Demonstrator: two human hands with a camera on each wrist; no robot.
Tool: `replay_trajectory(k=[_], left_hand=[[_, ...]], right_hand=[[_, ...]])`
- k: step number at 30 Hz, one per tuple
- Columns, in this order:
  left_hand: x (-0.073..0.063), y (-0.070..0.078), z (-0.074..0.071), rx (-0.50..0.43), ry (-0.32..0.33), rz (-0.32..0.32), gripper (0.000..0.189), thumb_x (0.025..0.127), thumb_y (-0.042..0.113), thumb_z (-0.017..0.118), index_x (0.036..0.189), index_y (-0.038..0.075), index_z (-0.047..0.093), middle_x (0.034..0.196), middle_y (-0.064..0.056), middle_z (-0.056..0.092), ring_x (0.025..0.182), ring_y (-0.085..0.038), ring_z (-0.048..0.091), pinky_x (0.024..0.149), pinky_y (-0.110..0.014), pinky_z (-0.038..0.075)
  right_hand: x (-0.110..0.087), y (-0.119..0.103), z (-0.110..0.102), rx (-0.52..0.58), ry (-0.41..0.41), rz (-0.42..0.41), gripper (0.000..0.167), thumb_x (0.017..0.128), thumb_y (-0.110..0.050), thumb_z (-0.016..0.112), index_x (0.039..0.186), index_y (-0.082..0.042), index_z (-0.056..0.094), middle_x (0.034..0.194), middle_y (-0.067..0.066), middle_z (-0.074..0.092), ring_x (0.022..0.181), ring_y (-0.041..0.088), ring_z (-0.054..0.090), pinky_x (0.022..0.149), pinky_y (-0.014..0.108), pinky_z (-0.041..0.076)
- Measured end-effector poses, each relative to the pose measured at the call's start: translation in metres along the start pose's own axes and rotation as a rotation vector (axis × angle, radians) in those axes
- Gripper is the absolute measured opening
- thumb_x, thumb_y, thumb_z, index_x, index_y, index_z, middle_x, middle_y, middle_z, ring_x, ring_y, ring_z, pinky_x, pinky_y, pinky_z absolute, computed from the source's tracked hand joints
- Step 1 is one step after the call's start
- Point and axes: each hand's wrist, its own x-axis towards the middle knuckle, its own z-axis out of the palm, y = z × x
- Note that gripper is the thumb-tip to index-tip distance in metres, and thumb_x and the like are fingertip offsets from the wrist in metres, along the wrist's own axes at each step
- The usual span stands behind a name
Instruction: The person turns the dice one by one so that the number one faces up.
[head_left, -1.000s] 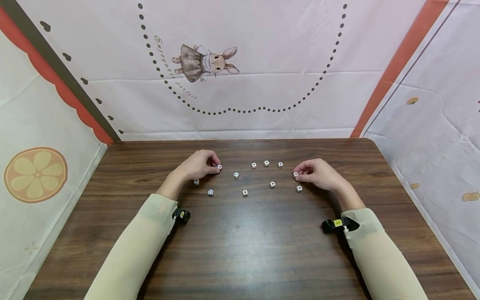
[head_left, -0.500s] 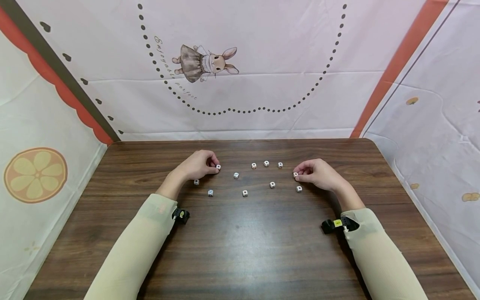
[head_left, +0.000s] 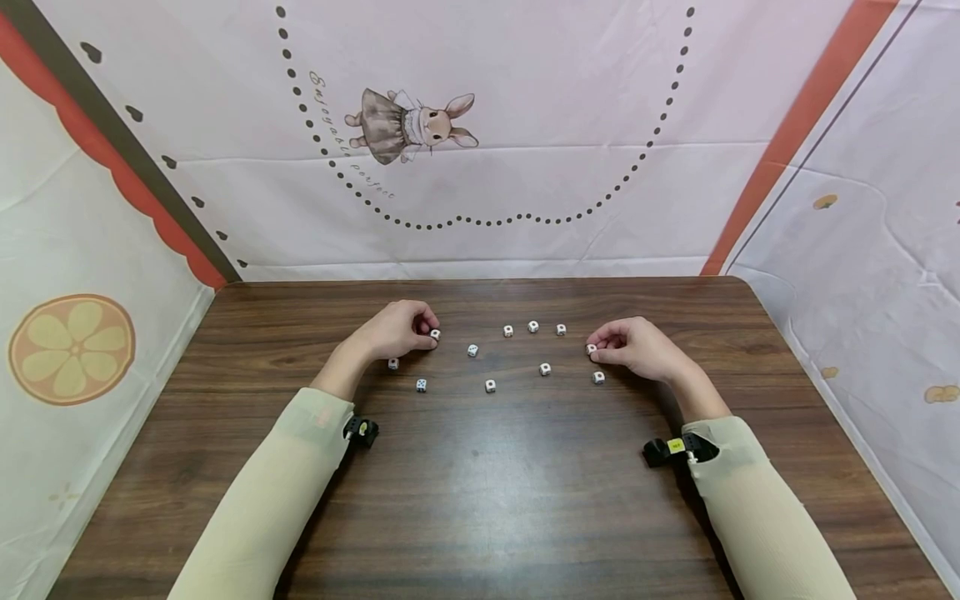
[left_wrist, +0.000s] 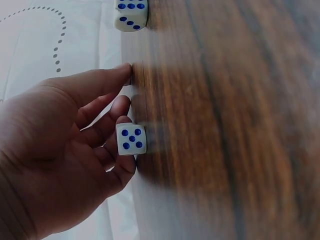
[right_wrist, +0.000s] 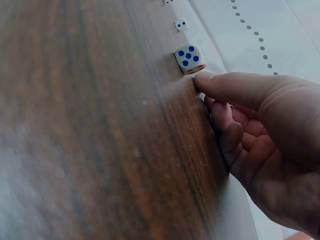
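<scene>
My left hand (head_left: pixel 397 328) pinches a small white die (head_left: pixel 435 333) between thumb and fingertips, on or just above the tabletop. In the left wrist view the thumb mostly hides that die, and a die with five blue dots (left_wrist: pixel 131 139) stands nearer the camera. Across the table my right hand (head_left: pixel 639 345) has thumb and finger on another white die (head_left: pixel 591 349). One die (head_left: pixel 597 377) lies just below the right fingertips, apart from them. Close to the left wrist sits a further die (head_left: pixel 393 364). The right wrist view shows a five-dot die (right_wrist: pixel 190 59) by the thumb tip.
Several more dice lie scattered between the hands, among them one die (head_left: pixel 472 351) right of the left hand and one (head_left: pixel 544 369) nearer the right. A die showing five (head_left: pixel 421 386) is below the left hand. A printed cloth (head_left: pixel 570 167) hangs behind the brown table (head_left: pixel 480 500).
The die in my left fingertips has shifted very slightly left. My right hand and the loose dice stay where they were.
</scene>
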Motion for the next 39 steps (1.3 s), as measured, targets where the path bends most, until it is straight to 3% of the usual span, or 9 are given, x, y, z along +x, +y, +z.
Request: replay_trajectory(k=[9,17,26,39], left_hand=[[0.002,0.004,0.000,-0.046,0.010,0.023,0.039,0.088,0.017,0.089,0.122,0.007,0.071,0.115,-0.006,0.071,0.108,-0.024,0.065,0.098,-0.043,0.050],[0.004,0.018,0.006,-0.063,-0.004,0.079,0.044,0.087,0.022,0.090,0.125,0.009,0.072,0.119,-0.004,0.072,0.113,-0.024,0.065,0.101,-0.043,0.049],[0.009,0.031,0.018,-0.101,-0.044,0.121,0.038,0.088,0.022,0.090,0.121,0.008,0.075,0.110,-0.001,0.074,0.102,-0.018,0.067,0.095,-0.039,0.052],[0.014,0.040,0.033,-0.057,-0.063,0.147,0.023,0.091,0.018,0.087,0.111,0.012,0.079,0.095,0.005,0.072,0.091,-0.013,0.064,0.087,-0.035,0.051]], right_hand=[[0.002,0.001,0.000,-0.013,0.010,-0.009,0.016,0.093,-0.010,0.083,0.107,-0.002,0.079,0.086,0.003,0.073,0.078,0.014,0.063,0.070,0.024,0.049],[0.002,-0.001,-0.001,-0.021,0.006,0.002,0.016,0.093,-0.010,0.083,0.107,-0.003,0.079,0.086,0.004,0.073,0.078,0.015,0.063,0.070,0.024,0.049],[0.002,-0.003,-0.002,-0.021,0.003,0.001,0.018,0.094,-0.012,0.083,0.108,-0.002,0.079,0.087,0.004,0.073,0.079,0.015,0.063,0.071,0.024,0.048],[0.000,0.001,0.000,-0.011,-0.001,-0.005,0.016,0.094,-0.010,0.082,0.108,-0.002,0.079,0.087,0.004,0.073,0.078,0.015,0.063,0.070,0.026,0.049]])
